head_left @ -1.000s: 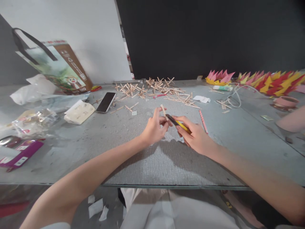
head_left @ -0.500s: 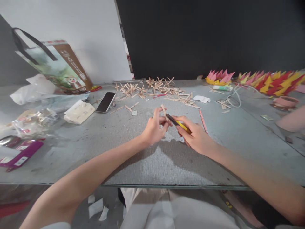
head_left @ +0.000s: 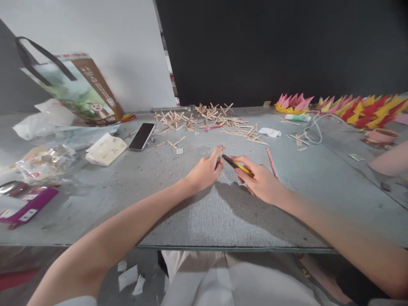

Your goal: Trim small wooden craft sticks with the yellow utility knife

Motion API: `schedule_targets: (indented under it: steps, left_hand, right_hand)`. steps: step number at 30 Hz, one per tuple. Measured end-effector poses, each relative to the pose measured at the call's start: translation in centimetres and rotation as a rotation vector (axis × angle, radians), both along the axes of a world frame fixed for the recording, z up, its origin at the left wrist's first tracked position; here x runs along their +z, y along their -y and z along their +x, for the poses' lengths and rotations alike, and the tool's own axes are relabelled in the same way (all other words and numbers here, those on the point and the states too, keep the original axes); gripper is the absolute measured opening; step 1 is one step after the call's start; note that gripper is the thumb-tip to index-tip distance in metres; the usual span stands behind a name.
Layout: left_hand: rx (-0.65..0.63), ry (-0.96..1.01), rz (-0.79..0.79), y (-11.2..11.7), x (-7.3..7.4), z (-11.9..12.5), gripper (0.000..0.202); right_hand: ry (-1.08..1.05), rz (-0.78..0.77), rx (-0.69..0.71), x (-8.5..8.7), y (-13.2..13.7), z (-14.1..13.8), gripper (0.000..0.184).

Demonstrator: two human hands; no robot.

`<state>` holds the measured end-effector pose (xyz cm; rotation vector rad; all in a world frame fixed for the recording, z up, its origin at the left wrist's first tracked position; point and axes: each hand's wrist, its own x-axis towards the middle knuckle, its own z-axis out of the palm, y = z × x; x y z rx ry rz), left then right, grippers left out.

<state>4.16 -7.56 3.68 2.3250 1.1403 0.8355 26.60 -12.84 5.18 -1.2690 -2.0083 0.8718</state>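
Note:
In the middle of the table my left hand [head_left: 206, 171] pinches a wooden craft stick [head_left: 222, 149]. Only a short piece of the stick shows past the fingertips; the fingers hide the rest. My right hand [head_left: 259, 178] is closed around a yellow and black utility knife [head_left: 241, 165], its dark tip pointing at the left fingers. Between the knife tip and the left hand I cannot tell whether there is contact. Farther back lies a pile of craft sticks [head_left: 212, 114], several of them joined into star shapes. A red-and-white pencil [head_left: 272, 161] lies just beyond the right hand.
To the left are a phone [head_left: 142, 136], a stack of napkins [head_left: 106, 150], a paper bag [head_left: 86, 93] and a purple packet [head_left: 32, 204]. Folded-paper crowns [head_left: 295, 104], a glue stick [head_left: 297, 117], a cable [head_left: 314, 127] and another person's arm [head_left: 390, 159] are at right.
My left hand has turned and shifted slightly left, so the craft stick that stood up from its fingers is now mostly hidden. The knife has stayed nearly in place.

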Motion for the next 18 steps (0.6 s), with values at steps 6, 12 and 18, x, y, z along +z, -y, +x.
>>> schedule_targets:
  steps: [6, 12, 18]
  left_hand:
    - [-0.016, 0.151, 0.022, 0.3, -0.3, 0.3, 0.073]
    - [-0.034, 0.201, -0.002, 0.2, -0.5, 0.5, 0.069]
    - [0.05, 0.271, -0.041, -0.6, -1.1, 0.8, 0.066]
  right_hand:
    - [0.001, 0.007, 0.009, 0.0, 0.1, -0.2, 0.043]
    - [0.04, 0.011, 0.019, 0.8, 0.6, -0.6, 0.043]
    - [0.101, 0.076, -0.018, 0.9, 1.2, -1.2, 0.044]
